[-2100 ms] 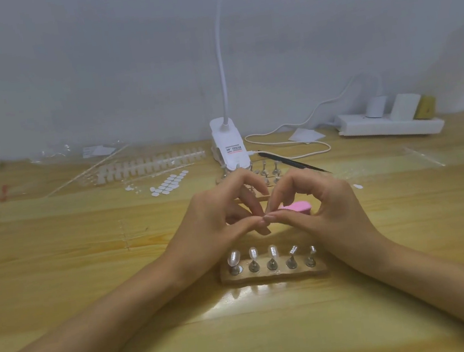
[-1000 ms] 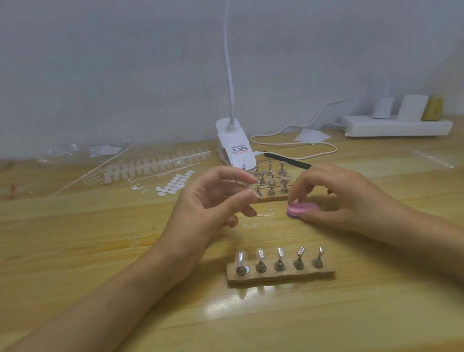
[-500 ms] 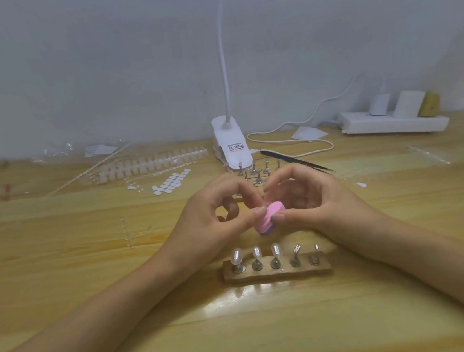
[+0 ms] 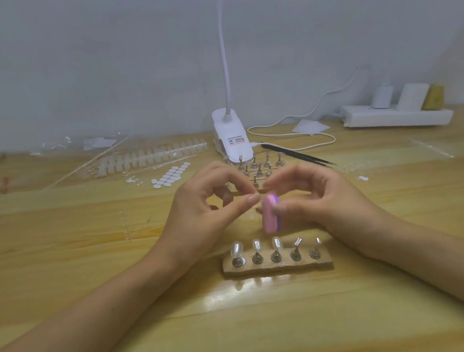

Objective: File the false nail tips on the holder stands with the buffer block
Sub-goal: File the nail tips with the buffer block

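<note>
My right hand (image 4: 319, 196) grips a pink buffer block (image 4: 270, 215) and holds it upright just above the near holder base (image 4: 278, 267). Beside the block's top end, my left hand (image 4: 206, 211) has thumb and forefinger pinched together on a small clear nail tip, mostly hidden by the fingertips. The near base carries a row of metal stands topped with clear nail tips (image 4: 237, 249), the two rightmost being narrow. A second group of bare holder stands (image 4: 259, 166) sits behind my hands.
A white clip lamp (image 4: 231, 137) with its cable stands at the back centre. Black tweezers (image 4: 295, 154) lie to its right, then a white power strip (image 4: 394, 119). Strips of spare nail tips (image 4: 151, 157) and adhesive tabs (image 4: 170, 176) lie at the back left of the wooden table (image 4: 58, 257).
My right hand picked the pink buffer block off the table, brought it toward my left hand and turned it upright. My left hand kept its pinch and lowered slightly.
</note>
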Available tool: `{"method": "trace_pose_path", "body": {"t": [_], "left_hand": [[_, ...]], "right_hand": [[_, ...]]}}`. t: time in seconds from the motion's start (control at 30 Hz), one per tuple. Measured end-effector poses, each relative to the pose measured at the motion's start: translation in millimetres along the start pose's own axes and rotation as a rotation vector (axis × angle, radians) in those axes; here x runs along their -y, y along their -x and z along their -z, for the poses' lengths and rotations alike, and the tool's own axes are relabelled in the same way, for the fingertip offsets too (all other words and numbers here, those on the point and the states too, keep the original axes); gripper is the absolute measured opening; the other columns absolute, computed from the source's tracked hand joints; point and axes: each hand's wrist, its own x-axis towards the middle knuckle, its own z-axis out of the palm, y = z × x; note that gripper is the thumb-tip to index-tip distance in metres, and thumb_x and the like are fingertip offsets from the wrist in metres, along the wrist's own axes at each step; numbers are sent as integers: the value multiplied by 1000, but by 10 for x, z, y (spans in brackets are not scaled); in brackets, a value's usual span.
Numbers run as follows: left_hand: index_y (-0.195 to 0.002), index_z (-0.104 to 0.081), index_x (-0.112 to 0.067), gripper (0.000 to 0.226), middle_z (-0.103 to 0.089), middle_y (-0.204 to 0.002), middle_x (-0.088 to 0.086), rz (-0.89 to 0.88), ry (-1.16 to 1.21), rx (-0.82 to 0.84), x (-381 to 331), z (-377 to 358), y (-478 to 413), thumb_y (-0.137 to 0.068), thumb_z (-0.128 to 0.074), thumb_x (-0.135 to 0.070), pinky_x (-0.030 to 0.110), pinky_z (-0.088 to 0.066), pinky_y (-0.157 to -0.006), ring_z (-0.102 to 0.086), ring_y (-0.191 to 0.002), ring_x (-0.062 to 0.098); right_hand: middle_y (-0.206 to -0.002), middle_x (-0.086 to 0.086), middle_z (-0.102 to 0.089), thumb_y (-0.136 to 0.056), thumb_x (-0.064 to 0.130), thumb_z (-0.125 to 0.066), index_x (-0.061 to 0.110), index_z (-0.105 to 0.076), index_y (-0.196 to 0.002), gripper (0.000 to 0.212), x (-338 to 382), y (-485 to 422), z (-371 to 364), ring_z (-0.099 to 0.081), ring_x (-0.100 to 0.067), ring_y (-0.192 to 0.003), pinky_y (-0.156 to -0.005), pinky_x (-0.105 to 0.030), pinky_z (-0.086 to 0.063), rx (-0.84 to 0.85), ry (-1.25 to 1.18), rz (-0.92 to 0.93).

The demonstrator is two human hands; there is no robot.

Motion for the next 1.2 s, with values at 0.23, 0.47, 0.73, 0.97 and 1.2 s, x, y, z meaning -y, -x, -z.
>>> {"method": "trace_pose_path", "body": {"t": [0.23, 0.47, 0.73, 0.97, 1.2], "left_hand": [[-79, -70, -23, 9, -62, -91, -11, -37, -38, 23, -12, -14, 10, -81, -78, -26, 18, -42, -55, -54, -68, 7], [-76, -69, -23, 11, -62, -87, -13, -27, -21, 15, -19, -5, 9, -80, -80, -26, 16, -40, -55, -54, -70, 6], [-76, -69, -22, 11, -62, -85, -16, -24, -46, 15, -50, -5, 10, -81, -78, -19, 15, -41, -56, -55, -72, 6], [-76, -67, -28, 11, -64, -89, -12, -17, -20, -8, -62, -9, 12, -81, -77, -27, 18, -40, -58, -56, -72, 9], [-76, -67, -28, 13, -65, -90, -10, -19, -16, 7, -48, -4, 5, -82, -77, -23, 13, -39, -59, -59, -73, 15]], "right_hand": [[-95, -8, -75, -71, 15, -85, 20, -74, -81, 15, 5, -21, 12, -73, -23, -87, -79, -34, -61, -3, -69, -16], [-95, -8, -74, -73, 16, -77, 13, -71, -95, 23, -10, -33, 24, -73, -23, -88, -81, -36, -61, -43, -101, 10], [-95, -12, -74, -70, 17, -81, 13, -71, -85, 19, -6, -20, -15, -74, -26, -86, -76, -37, -61, -2, -62, 6], [-94, -10, -75, -68, 20, -84, 16, -70, -83, 21, -2, -17, -17, -74, -26, -86, -76, -38, -61, -10, -49, 15], [-92, -7, -74, -72, 18, -83, 18, -69, -82, 17, -5, -27, 4, -74, -23, -85, -71, -32, -60, -3, -38, 57]]}}
